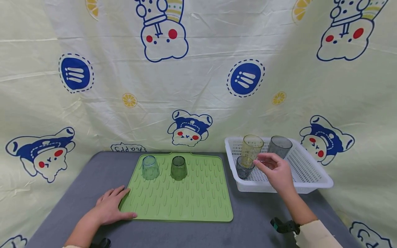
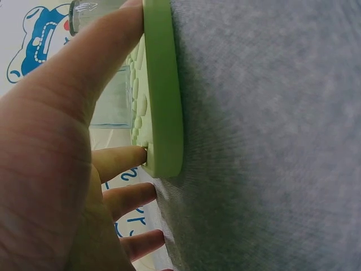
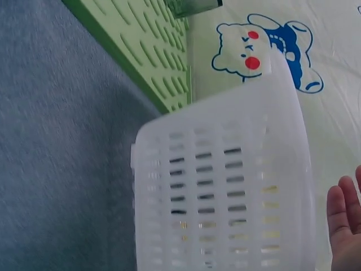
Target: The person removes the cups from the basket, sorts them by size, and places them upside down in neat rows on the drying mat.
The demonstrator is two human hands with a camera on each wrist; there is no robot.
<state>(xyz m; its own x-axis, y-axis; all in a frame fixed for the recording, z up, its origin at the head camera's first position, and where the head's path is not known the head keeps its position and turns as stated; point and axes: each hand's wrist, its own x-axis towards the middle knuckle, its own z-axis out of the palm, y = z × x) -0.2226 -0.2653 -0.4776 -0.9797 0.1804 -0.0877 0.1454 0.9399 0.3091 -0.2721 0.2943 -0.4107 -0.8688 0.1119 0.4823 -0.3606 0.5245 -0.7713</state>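
Now, left hand [image 1: 108, 206]: at the near left corner of the green mat [image 1: 204, 196], thumb along the front edge, index fingertip touching the left side, the next fingers reaching past it
Left grip: spread, thumb well apart from the fingers, nothing pinched
Right hand [image 1: 277, 172]: over the white basket [image 1: 313, 182], thumb and index fingertip at the rim of the small dark glass [image 1: 244, 168]
Right grip: fingers bent, thumb and index close together; whether they pinch the rim or only hover beside it, I cannot tell
Small dark glass: inside the basket, in its near left corner
Basket's other glasses: a taller yellow-tinted glass [image 1: 252, 146] just behind the small one, and a grey glass [image 1: 280, 145] to its right, partly behind the right hand
Glasses on mat: a blue-green glass [image 1: 150, 168] toward the far left, a dark green glass [image 1: 179, 168] to its right, the two apart
Tabletop [image 1: 248, 224]: dark grey, carrying mat and basket side by side with a narrow gap between
Right wrist: black wristband [image 1: 283, 225], pale sleeve [image 1: 317, 236] behind it
Backdrop: pale cloth [image 1: 201, 82] printed with cartoon bears and orange slices
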